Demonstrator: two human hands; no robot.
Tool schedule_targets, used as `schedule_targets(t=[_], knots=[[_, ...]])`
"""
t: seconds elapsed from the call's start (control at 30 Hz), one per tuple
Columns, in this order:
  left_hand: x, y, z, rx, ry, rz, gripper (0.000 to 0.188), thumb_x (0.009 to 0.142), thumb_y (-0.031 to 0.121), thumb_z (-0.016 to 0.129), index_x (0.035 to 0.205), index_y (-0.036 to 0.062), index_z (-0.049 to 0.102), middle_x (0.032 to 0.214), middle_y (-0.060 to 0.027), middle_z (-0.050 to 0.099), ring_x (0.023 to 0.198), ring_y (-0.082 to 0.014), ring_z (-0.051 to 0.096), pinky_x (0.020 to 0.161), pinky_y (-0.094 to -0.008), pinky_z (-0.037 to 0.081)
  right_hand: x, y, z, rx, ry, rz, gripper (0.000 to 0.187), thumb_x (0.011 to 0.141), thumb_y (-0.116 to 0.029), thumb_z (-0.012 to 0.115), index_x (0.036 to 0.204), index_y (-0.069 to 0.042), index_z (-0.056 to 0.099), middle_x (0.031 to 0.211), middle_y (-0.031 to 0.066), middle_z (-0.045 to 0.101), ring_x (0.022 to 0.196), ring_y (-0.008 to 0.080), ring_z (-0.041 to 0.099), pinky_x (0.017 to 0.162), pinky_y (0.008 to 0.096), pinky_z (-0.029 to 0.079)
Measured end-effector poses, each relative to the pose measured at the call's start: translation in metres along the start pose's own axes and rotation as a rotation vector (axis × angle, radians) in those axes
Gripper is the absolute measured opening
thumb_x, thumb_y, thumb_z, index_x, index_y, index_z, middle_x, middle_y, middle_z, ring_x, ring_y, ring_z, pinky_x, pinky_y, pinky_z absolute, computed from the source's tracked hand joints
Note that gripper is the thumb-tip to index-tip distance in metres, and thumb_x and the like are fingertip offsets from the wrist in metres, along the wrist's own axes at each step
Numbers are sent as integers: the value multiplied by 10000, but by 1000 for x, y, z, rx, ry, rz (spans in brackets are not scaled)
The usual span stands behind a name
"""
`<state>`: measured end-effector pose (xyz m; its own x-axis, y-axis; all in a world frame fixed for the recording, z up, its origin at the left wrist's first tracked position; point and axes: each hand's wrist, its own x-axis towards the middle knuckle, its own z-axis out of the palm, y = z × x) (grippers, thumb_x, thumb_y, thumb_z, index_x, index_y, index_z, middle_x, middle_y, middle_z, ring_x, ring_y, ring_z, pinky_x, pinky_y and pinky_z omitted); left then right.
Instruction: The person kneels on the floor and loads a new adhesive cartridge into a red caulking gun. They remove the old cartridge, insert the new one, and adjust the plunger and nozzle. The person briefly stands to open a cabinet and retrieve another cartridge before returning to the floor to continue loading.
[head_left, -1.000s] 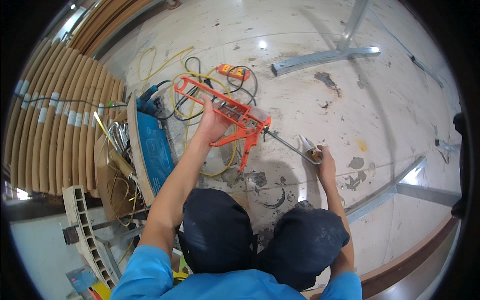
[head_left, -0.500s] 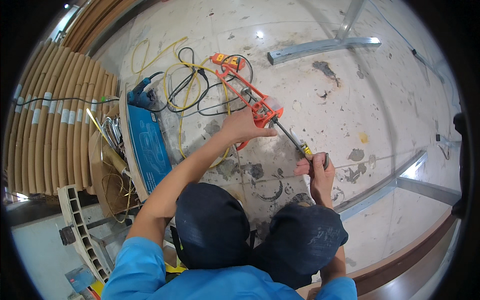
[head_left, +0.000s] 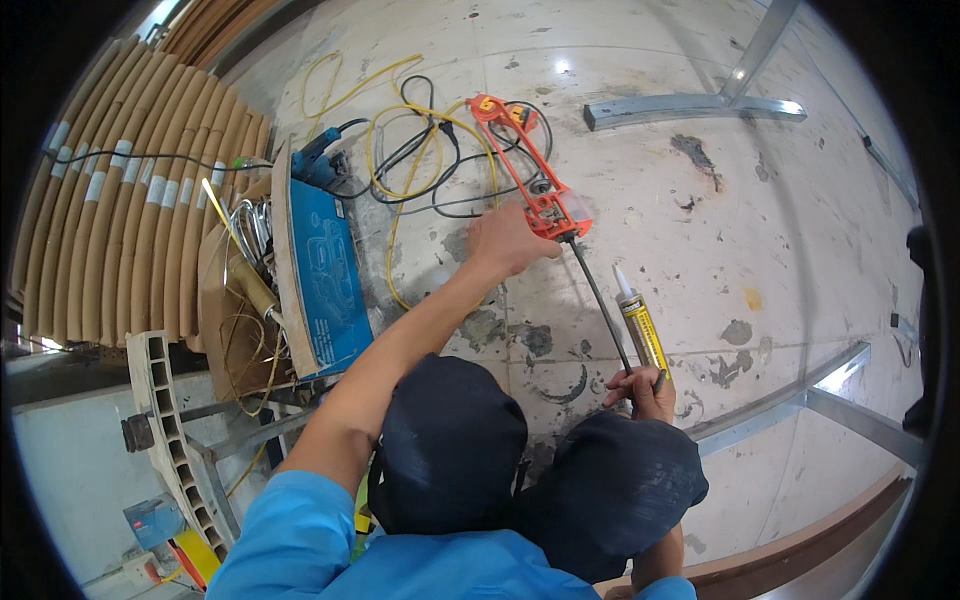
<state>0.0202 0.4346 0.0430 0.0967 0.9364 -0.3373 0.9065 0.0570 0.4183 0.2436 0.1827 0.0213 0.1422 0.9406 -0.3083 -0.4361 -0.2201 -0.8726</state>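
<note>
My left hand (head_left: 508,240) is closed round the handle end of an orange caulking gun (head_left: 545,208), whose cradle points away from me. A long dark plunger rod (head_left: 598,300) runs back from the gun toward my right knee. At its rear end my right hand (head_left: 645,392) is closed on the rod. The same hand also appears to grip the base of a yellow-and-black sealant tube (head_left: 643,332), its pale nozzle pointing away from me. The tube lies beside the rod, outside the gun's cradle, which holds no cartridge.
Yellow and black cables (head_left: 430,150) lie tangled on the stained tile floor beyond the gun, with an orange power strip (head_left: 524,116). At left stand a blue box (head_left: 325,280), a blue power tool (head_left: 315,158) and stacked cardboard-wrapped lengths (head_left: 150,220). Metal frame legs (head_left: 690,110) rest at right.
My right hand has drawn the rod back toward me, so more of it shows behind the gun. The sealant tube has turned, and its side now shows. My left hand keeps its hold.
</note>
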Motion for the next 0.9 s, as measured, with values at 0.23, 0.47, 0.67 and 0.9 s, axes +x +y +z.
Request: schedule_targets(t=[0.23, 0.47, 0.67, 0.9], knots=[[1, -3, 1, -12, 7, -6, 713, 560, 488, 814, 1092, 27, 698, 987, -194, 742, 976, -380, 713, 886, -468, 536, -5, -6, 9, -100, -2, -43, 413, 1035, -399, 614, 919, -4, 647, 915, 150, 666, 766, 218, 676, 709, 327, 539], [-2, -4, -5, -84, 61, 37, 735, 549, 481, 816, 1132, 51, 694, 1002, -171, 750, 955, -361, 719, 875, -444, 539, 0, -15, 1, -598, 22, -57, 452, 1039, -444, 603, 942, -6, 647, 827, 70, 674, 723, 128, 616, 683, 276, 485], [-4, -16, -1, -80, 11, -29, 792, 540, 487, 828, 1196, 68, 679, 1040, -155, 753, 993, -345, 715, 888, -436, 534, -15, -4, 2, -194, 45, 114, 395, 1043, -399, 613, 944, -20, 666, 743, 41, 672, 611, 98, 588, 578, 245, 446], [17, -44, 10, -144, -50, 131, 911, 638, 599, 847, 1292, 11, 609, 1130, -134, 725, 982, -261, 707, 922, -365, 523, -17, -4, -9, -220, -11, 168, 416, 1055, -371, 577, 954, 18, 683, 942, 119, 709, 807, 160, 663, 731, 284, 497]])
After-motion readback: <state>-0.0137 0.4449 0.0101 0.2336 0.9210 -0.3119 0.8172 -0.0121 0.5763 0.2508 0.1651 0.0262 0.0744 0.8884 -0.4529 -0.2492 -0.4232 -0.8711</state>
